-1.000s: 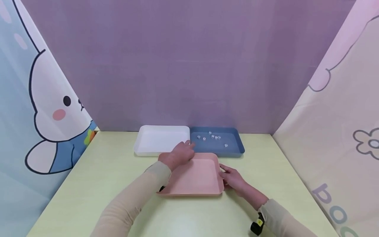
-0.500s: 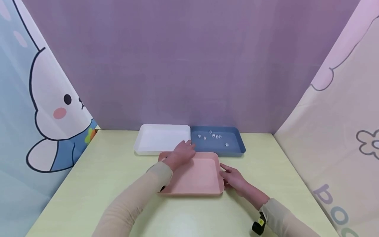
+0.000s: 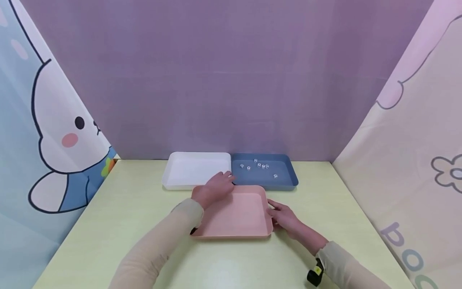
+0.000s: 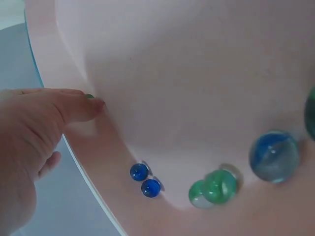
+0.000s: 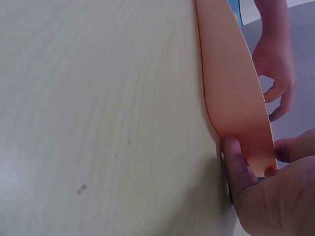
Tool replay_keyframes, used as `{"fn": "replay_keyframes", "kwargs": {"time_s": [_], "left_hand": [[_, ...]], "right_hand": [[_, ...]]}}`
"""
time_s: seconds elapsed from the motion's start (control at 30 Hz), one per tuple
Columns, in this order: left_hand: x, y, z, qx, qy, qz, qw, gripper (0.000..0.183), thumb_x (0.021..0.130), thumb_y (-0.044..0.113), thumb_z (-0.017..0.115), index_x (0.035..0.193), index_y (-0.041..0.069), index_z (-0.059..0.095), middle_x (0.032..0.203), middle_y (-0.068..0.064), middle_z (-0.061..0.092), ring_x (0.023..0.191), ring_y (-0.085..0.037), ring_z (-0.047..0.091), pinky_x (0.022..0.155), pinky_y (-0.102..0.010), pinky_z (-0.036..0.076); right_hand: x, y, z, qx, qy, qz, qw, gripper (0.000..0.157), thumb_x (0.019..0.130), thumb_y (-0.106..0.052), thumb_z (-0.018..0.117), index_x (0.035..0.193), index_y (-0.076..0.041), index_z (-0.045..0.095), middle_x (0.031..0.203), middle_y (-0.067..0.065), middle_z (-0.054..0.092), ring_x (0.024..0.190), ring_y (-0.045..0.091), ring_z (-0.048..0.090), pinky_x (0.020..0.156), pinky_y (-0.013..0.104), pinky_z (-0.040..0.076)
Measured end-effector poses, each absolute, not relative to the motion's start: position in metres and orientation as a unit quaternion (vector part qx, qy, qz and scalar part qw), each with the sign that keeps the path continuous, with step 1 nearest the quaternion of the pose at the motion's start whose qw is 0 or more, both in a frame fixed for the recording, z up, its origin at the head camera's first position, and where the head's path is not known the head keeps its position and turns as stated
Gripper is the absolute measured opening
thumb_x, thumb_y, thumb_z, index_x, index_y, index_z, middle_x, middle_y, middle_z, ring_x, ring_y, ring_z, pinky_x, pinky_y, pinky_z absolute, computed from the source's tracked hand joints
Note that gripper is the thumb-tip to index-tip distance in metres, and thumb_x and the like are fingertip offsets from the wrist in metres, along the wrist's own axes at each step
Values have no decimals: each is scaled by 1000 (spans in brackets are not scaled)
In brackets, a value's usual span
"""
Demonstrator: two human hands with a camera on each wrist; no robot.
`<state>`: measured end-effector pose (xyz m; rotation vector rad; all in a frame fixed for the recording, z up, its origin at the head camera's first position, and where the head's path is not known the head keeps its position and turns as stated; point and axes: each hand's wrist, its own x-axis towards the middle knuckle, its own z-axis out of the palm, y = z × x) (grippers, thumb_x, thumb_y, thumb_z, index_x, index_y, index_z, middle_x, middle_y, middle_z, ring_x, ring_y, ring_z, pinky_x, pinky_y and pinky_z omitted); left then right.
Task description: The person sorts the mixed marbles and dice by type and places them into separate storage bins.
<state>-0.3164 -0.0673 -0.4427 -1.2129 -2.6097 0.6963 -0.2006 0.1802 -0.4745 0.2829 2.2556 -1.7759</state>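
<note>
In the head view a pink tray [image 3: 238, 214] lies on the table. My left hand [image 3: 216, 188] reaches over its far left part. The left wrist view shows that hand [image 4: 44, 123] at the tray's wall, pinching a green marble [image 4: 89, 96] mostly hidden by the fingers. Along the tray's edge lie small blue marbles [image 4: 150, 188], green marbles [image 4: 220, 187] and a larger clear-and-blue marble [image 4: 274, 156]. My right hand [image 3: 285, 218] grips the tray's right wall; in the right wrist view its thumb [image 5: 237, 164] lies against the pink wall.
Behind the pink tray stand a white tray [image 3: 198, 168] and, adjoining it on the right, a blue tray [image 3: 249, 180] with several white dice [image 3: 259, 165]. A purple panel [image 3: 231, 80] rises at the table's back edge, with printed curtains [image 3: 415, 160] at both sides.
My left hand has shifted slightly left along the pink tray's far side. The right hand keeps its grip, and the trays and dice stay put.
</note>
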Motion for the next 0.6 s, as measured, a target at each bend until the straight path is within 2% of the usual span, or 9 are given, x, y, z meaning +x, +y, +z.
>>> {"fn": "replay_keyframes", "kwargs": {"time_s": [0.1,0.33,0.6], "left_hand": [[-318,-72,-441,-413,-884,199,95,23,97,12,55,99,19,76,122,-2,59,115,-23,48,91,-37,47],[-318,-85,-436,-402,-912,51,66,23,90,9,59,87,21,78,126,-4,60,123,-25,45,99,-39,43],[-314,-98,-432,-359,-924,-122,49,12,87,19,68,92,20,78,124,-4,60,121,-26,46,102,-36,40]], "right_hand": [[-200,179,-475,99,777,-608,127,50,99,-17,55,147,-11,43,88,12,65,70,21,62,57,33,53],[-200,178,-475,93,773,-614,127,50,99,-15,55,148,-9,42,85,13,66,69,21,63,57,34,54],[-198,179,-475,87,772,-616,125,51,99,-15,55,148,-7,40,87,14,67,71,22,64,57,36,55]]}}
